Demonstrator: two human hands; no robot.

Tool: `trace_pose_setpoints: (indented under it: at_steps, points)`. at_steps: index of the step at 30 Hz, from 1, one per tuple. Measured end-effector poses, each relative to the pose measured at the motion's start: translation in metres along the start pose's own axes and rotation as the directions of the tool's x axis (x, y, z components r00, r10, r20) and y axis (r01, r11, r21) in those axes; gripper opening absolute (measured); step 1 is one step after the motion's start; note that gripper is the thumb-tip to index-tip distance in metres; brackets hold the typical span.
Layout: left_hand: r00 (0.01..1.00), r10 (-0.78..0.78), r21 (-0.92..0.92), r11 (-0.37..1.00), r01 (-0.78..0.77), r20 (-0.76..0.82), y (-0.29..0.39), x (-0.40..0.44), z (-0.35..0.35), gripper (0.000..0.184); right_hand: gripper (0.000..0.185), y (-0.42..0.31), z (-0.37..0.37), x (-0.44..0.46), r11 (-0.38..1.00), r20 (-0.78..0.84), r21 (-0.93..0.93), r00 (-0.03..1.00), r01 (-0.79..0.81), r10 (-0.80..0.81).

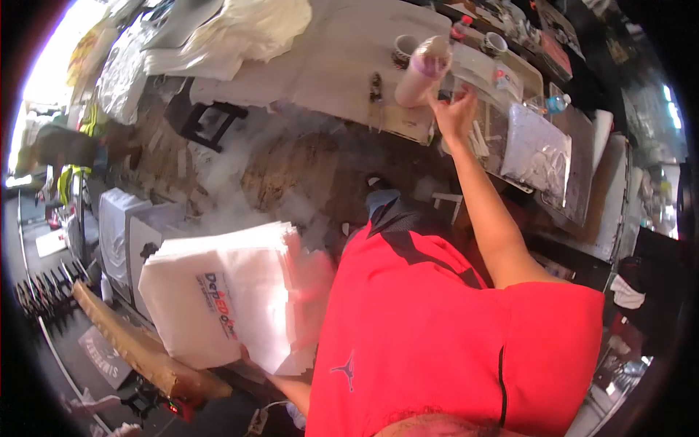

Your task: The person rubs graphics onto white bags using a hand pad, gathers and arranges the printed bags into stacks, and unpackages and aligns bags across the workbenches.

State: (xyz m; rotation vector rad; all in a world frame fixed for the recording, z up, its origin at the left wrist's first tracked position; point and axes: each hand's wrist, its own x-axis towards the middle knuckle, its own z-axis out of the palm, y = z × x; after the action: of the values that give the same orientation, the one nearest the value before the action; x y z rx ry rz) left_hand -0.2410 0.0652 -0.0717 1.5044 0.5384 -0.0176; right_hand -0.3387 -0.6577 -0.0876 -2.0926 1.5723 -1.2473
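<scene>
A thick stack of white sheets [193,291], with "DepED" lettering printed on the top one, rests against my left hand [253,362]. That hand grips the stack's lower edge, its fingers mostly hidden. Whether the sheets are paper or cloth I cannot tell. My right hand [456,115] is stretched out to the table [320,58], thumb and fingers apart. Just beside it stands a tall, pale pinkish bottle [419,76]; I cannot tell whether the thumb touches it.
White cloth [240,40] is heaped at the table's far left. Two cups [405,51] and a plastic-wrapped packet [535,153] sit on the right side. Whitish haze drifts over the wooden floor [291,171]. A long tan padded piece [138,339] lies at lower left.
</scene>
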Motion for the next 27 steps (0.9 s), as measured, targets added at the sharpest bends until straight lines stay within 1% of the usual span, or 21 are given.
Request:
trace_pose_setpoints:
  at_steps: [2,4,6,7,9,11,13,15,16,17,18,19,20,21,22,24,25,26,27]
  points:
    - [1.000,0.002,0.029,1.000,-0.001,-0.004,0.001,-0.002,0.006,0.047,0.073,0.008,0.011,0.021,0.994,-0.088,0.003,0.990,0.110,-0.110]
    - [1.000,0.015,0.060,0.998,-0.014,-0.011,0.006,-0.001,0.011,0.047,0.082,-0.010,0.026,0.032,0.958,0.104,0.280,0.994,-0.054,0.025]
    - [1.000,0.020,0.085,0.996,-0.020,-0.001,0.008,-0.001,0.020,0.047,0.083,-0.035,0.030,0.037,0.903,0.172,0.332,0.959,-0.274,0.227]
    - [1.000,0.021,0.093,0.995,-0.021,0.001,0.010,0.000,0.022,0.047,0.083,-0.032,0.027,0.046,0.901,0.163,0.331,0.957,-0.282,0.240]
    - [1.000,0.025,0.109,0.994,-0.026,0.005,0.013,0.000,0.027,0.047,0.081,-0.028,0.032,0.061,0.923,0.197,0.292,0.960,-0.252,0.200]
    - [1.000,0.026,0.119,0.993,-0.025,-0.007,0.013,-0.003,0.028,0.047,0.084,0.017,0.029,0.083,0.940,0.163,0.301,0.980,-0.162,0.117]
    - [0.999,0.021,0.117,0.993,-0.016,-0.037,0.013,-0.006,0.027,0.047,0.085,0.069,0.005,0.113,0.887,0.171,0.434,0.981,-0.157,0.090]
    - [0.998,0.020,0.123,0.992,-0.013,-0.053,0.012,-0.008,0.027,0.047,0.083,0.088,-0.034,0.128,0.852,0.095,0.497,0.986,-0.165,0.136]
    - [0.998,0.019,0.124,0.992,-0.012,-0.059,0.013,-0.008,0.027,0.047,0.083,0.114,-0.043,0.129,0.946,0.029,0.297,0.991,-0.134,0.132]
    - [0.998,0.017,0.116,0.993,-0.010,-0.056,0.011,-0.009,0.028,0.047,0.085,0.121,-0.055,0.124,0.956,-0.035,0.112,0.960,-0.272,0.277]
    - [0.998,0.015,0.113,0.994,-0.007,-0.065,0.011,-0.009,0.027,0.047,0.090,0.154,-0.055,0.116,0.990,-0.061,0.003,0.988,-0.140,0.140]
    - [0.997,0.016,0.107,0.994,-0.007,-0.075,0.010,-0.009,0.026,0.047,0.095,0.189,-0.048,0.109,0.994,-0.070,-0.105,0.998,-0.001,-0.006]
    - [0.997,0.013,0.103,0.995,-0.004,-0.083,0.011,-0.010,0.024,0.047,0.099,0.207,-0.049,0.105,0.991,-0.136,0.111,0.987,-0.069,0.084]
    - [0.996,0.010,0.105,0.994,-0.001,-0.084,0.012,-0.011,0.024,0.047,0.103,0.199,-0.058,0.095,0.938,-0.175,0.322,0.965,-0.130,0.194]
    - [0.996,0.014,0.108,0.994,-0.004,-0.091,0.012,-0.013,0.021,0.047,0.109,0.195,-0.074,0.091,0.953,-0.139,0.182,0.953,-0.243,0.269]
    - [0.996,0.017,0.123,0.992,-0.006,-0.087,0.014,-0.014,0.019,0.047,0.084,0.193,-0.077,0.084,0.969,-0.164,0.015,0.955,-0.248,0.247]
    - [0.997,0.016,0.122,0.993,-0.006,-0.081,0.015,-0.014,0.022,0.047,0.084,0.205,-0.076,0.079,0.968,-0.164,0.015,0.954,-0.251,0.250]
    - [0.997,0.016,0.118,0.993,-0.006,-0.080,0.013,-0.014,0.022,0.047,0.073,0.223,-0.073,0.075,0.942,-0.021,0.163,0.954,-0.293,0.300]
    - [0.996,0.015,0.111,0.994,-0.006,-0.083,0.012,-0.015,0.022,0.047,0.063,0.238,-0.066,0.071,0.890,0.134,0.301,0.939,-0.343,0.316]
